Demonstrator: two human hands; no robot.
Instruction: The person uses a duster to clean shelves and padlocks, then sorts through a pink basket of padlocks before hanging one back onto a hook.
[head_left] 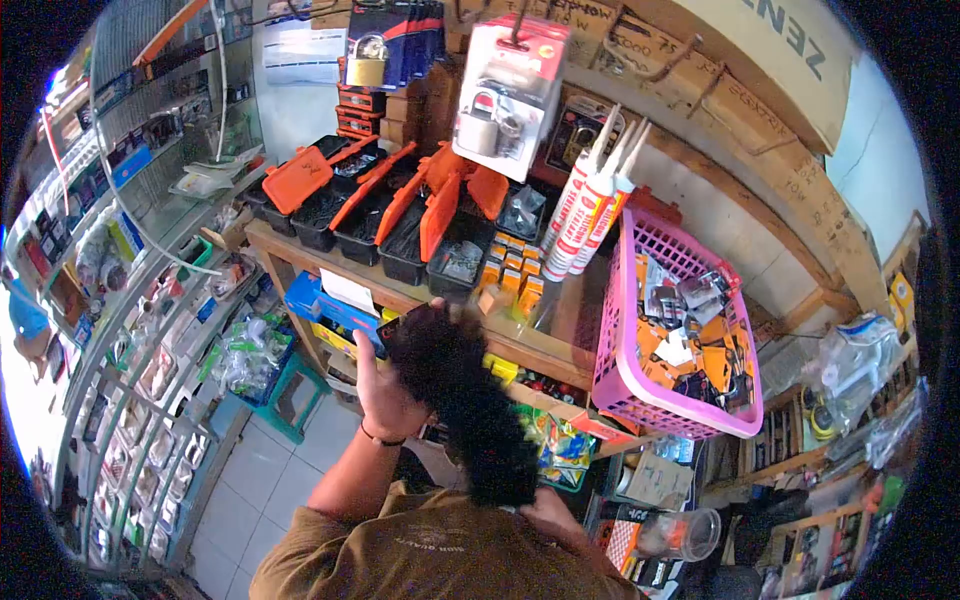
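Observation:
My left hand (387, 398), with a dark band at the wrist, is raised in front of the wooden shelf, its thumb pointing up. A small dark object (391, 328) shows between its thumb and fingertips; I cannot make out its kind. A black fuzzy mass (465, 400) covers most of the fingers and the middle of the view. Low down, my right hand (552, 514) shows only in part, near the lower end of the black mass, with its fingers hidden. A brown shirt (430, 545) fills the bottom.
Black bins with orange lids (403, 262) line the wooden shelf (410, 290), beside small orange boxes (513, 268) and white sealant tubes (590, 200). A pink basket (618, 340) of packets stands right. Padlock packs (505, 100) hang above. Left are a green stool (287, 400) and glass display racks (150, 400).

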